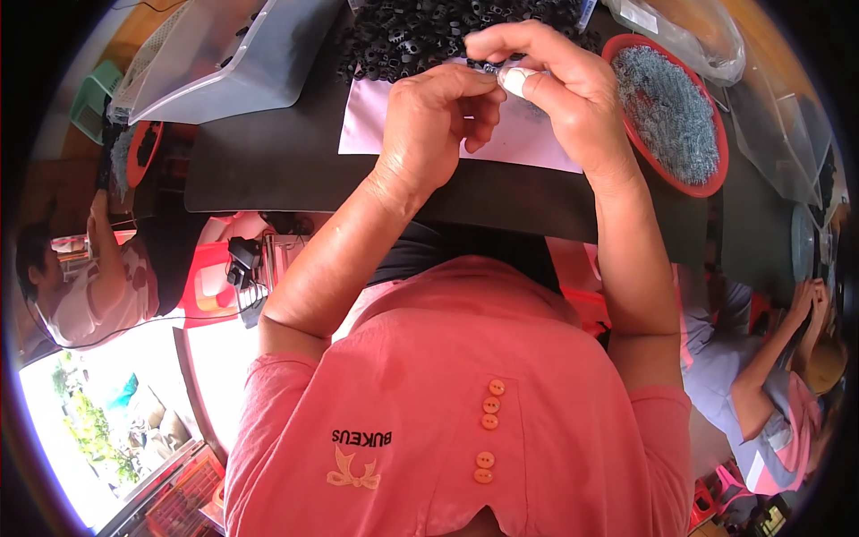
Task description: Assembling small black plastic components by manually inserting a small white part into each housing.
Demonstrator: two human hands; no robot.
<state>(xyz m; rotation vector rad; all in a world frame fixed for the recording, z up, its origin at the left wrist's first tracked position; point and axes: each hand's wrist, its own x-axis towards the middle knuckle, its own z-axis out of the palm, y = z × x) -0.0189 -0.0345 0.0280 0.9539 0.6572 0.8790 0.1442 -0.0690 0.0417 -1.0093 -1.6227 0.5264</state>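
Left hand (pixel 437 112) and right hand (pixel 573 85) meet over the far part of the pink sheet, fingertips nearly together. Both pinched narrow on one small part (pixel 488 68), dark with a paler bit; too small to tell its shape. Left thumb and forefinger come at it from the near left; right forefinger arches over from beyond, thumb with a white wrap (pixel 515 82) from the right. Two-sided pinch probably steadies so small a piece. Other left fingers curl loosely under, likely to keep out of the way.

Pink sheet (pixel 362 116) lies under the hands; perhaps its pale ground makes dark bits easier to see. Black parts (pixel 403 40) heap just beyond, touching the sheet's far side, within finger reach. Red tray (pixel 707 189) sits just right of the right wrist, full of fine grey-blue pieces (pixel 667 107); its rim likely stops them scattering. Placement suits the right hand, by my reading.

Edges: tray rim is the close limit on the right. See-through bin (pixel 255 85) stands on the left, well apart from the left hand, a dark strip of surface (pixel 277 170) between. Same dark strip runs between sheet and near edge, forearms crossing above it. Room looks best to the left and toward the body; heap bounds the far side. Plastic bag (pixel 693 40) lies beyond the tray, top right.

Farther out: one co-worker (pixel 103 291) at left, another (pixel 761 394) at right, both well apart from these hands.
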